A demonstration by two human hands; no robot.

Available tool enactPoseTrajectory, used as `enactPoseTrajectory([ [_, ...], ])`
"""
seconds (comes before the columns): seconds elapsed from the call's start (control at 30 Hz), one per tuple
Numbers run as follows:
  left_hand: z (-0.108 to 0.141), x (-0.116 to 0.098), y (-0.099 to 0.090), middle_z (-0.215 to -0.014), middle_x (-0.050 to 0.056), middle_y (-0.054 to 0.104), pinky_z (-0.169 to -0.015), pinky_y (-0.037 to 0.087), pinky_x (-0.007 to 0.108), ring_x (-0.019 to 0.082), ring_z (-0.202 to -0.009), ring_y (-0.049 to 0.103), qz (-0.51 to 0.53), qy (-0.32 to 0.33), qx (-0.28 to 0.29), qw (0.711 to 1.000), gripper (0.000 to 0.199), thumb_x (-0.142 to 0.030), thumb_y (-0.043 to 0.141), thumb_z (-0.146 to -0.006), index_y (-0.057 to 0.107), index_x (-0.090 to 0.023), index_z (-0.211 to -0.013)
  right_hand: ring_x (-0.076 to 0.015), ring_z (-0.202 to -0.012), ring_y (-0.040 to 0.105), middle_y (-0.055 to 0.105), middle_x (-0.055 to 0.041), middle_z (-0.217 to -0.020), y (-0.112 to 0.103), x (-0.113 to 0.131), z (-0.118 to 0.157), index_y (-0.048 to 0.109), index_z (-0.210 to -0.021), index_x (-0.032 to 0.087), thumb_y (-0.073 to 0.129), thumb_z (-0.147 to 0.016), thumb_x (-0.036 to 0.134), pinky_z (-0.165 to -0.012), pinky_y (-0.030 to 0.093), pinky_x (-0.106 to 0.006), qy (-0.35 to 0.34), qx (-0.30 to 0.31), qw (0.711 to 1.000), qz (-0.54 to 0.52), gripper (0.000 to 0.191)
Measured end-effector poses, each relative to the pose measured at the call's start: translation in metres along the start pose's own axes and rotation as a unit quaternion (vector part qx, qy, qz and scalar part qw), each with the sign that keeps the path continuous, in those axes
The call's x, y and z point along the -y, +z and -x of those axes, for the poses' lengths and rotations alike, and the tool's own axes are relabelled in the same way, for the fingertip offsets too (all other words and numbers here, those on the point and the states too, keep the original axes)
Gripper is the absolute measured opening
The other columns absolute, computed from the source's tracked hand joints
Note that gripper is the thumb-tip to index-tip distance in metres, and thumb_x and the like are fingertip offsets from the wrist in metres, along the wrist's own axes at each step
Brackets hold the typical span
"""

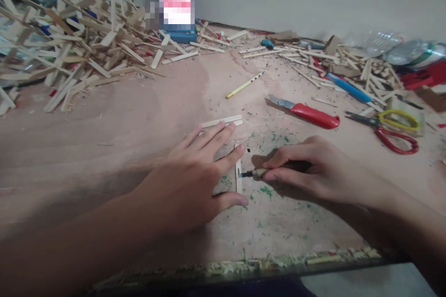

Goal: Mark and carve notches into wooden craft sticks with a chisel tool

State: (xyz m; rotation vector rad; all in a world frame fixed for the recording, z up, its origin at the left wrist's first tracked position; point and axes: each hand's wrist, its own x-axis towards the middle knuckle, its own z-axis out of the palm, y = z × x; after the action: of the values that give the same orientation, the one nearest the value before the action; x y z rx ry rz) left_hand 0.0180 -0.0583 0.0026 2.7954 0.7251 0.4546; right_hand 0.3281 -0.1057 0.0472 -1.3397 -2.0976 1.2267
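Note:
A pale popsicle stick (239,184) lies upright in view on the wooden table, with a small dark mark or slot in its middle. My left hand (198,167) is spread flat, its index fingertip on the stick's upper end and its thumb by the lower end. Pinched in my right hand (310,167) is a small carving chisel (257,173), its dark blade tip touching the stick near the mark. Two more popsicle sticks (226,120) lie side by side under the fingertips of my left hand.
A red utility knife (313,115) and scissors (397,126) lie at the right, beyond my right hand. A yellow pencil (244,85) is farther back. Heaped popsicle sticks (104,41) fill the back left; more sticks, a blue pen-like tool (348,87) and plastic bottles (418,51) lie back right.

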Motion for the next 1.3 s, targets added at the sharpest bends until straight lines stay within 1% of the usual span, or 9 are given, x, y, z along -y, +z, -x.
enactPoseTrajectory([
  [0.13,-0.001,0.0,-0.001,-0.186,0.038,0.06,-0.134,0.062,0.089,0.065,-0.171,0.064,-0.001,0.004,-0.001,1.0,0.095,-0.077,0.098,-0.104,0.082,-0.007,-0.166,-0.0144,-0.066,0.073,0.09,-0.0049,-0.087,-0.002,0.001,-0.001,0.091,-0.105,0.019,0.081,-0.125,0.048,-0.061,0.049,-0.027,0.004,0.003,1.0,0.006,0.037],
  [0.27,-0.002,0.0,-0.002,-0.19,0.036,0.057,-0.139,0.06,0.085,0.061,-0.177,0.061,-0.003,0.0,0.016,1.0,0.095,-0.079,0.095,-0.106,0.08,-0.01,-0.17,-0.0118,-0.058,0.063,0.086,-0.0026,-0.079,0.0,0.002,0.001,0.091,-0.106,0.02,0.077,-0.127,0.046,-0.058,0.045,-0.028,-0.008,0.006,0.999,0.031,0.037],
  [0.47,0.0,0.0,0.0,-0.191,0.034,0.058,-0.139,0.059,0.084,0.058,-0.178,0.06,-0.007,-0.007,0.008,1.0,0.097,-0.08,0.099,-0.103,0.079,-0.012,-0.17,-0.0121,-0.06,0.067,0.087,-0.0023,-0.08,0.001,0.004,0.003,0.089,-0.105,0.02,0.072,-0.131,0.045,-0.062,0.047,-0.028,-0.013,0.009,0.998,0.063,0.04],
  [0.57,0.001,0.0,0.002,-0.193,0.033,0.056,-0.141,0.058,0.082,0.056,-0.18,0.059,-0.008,-0.008,0.011,1.0,0.098,-0.082,0.096,-0.104,0.078,-0.014,-0.172,-0.0116,-0.058,0.064,0.085,-0.0011,-0.078,0.002,0.003,0.002,0.089,-0.105,0.02,0.072,-0.131,0.045,-0.063,0.047,-0.028,-0.031,0.01,0.998,0.062,0.04],
  [0.7,0.001,0.001,0.002,-0.194,0.033,0.054,-0.143,0.057,0.08,0.055,-0.181,0.057,-0.004,-0.008,0.014,1.0,0.097,-0.084,0.094,-0.106,0.078,-0.015,-0.172,-0.0134,-0.064,0.068,0.089,-0.0049,-0.088,0.006,0.001,0.0,0.091,-0.109,0.02,0.075,-0.129,0.046,-0.065,0.051,-0.028,-0.052,0.005,0.998,0.042,0.037],
  [0.83,0.001,0.001,0.002,-0.191,0.035,0.056,-0.141,0.057,0.084,0.058,-0.179,0.059,0.0,-0.008,0.007,1.0,0.095,-0.079,0.096,-0.105,0.079,-0.012,-0.171,-0.014,-0.063,0.068,0.087,-0.0022,-0.083,0.005,0.005,0.0,0.091,-0.11,0.021,0.077,-0.126,0.045,-0.064,0.049,-0.029,-0.002,-0.001,0.999,0.034,0.032],
  [0.97,0.0,0.0,0.001,-0.192,0.034,0.056,-0.142,0.058,0.082,0.056,-0.18,0.059,-0.008,-0.006,0.014,1.0,0.096,-0.081,0.094,-0.107,0.077,-0.013,-0.173,-0.0153,-0.065,0.071,0.087,-0.0026,-0.081,-0.002,0.009,-0.001,0.091,-0.103,0.021,0.082,-0.121,0.046,-0.059,0.047,-0.028,0.036,-0.01,0.999,0.002,0.033],
  [1.1,-0.001,-0.001,0.0,-0.19,0.035,0.058,-0.14,0.06,0.082,0.057,-0.178,0.061,-0.013,-0.006,0.011,1.0,0.097,-0.082,0.096,-0.105,0.079,-0.012,-0.17,-0.0142,-0.066,0.073,0.089,-0.0041,-0.085,-0.005,0.008,-0.001,0.093,-0.106,0.019,0.08,-0.123,0.046,-0.062,0.051,-0.027,0.014,0.02,1.0,0.004,0.034],
  [1.3,0.001,-0.001,0.001,-0.192,0.034,0.056,-0.142,0.056,0.085,0.059,-0.179,0.058,0.001,-0.01,0.011,1.0,0.098,-0.08,0.097,-0.105,0.078,-0.012,-0.172,-0.0124,-0.06,0.064,0.088,-0.0043,-0.085,0.001,0.003,-0.002,0.093,-0.11,0.019,0.078,-0.127,0.047,-0.058,0.046,-0.027,-0.012,0.017,0.999,0.024,0.036],
])
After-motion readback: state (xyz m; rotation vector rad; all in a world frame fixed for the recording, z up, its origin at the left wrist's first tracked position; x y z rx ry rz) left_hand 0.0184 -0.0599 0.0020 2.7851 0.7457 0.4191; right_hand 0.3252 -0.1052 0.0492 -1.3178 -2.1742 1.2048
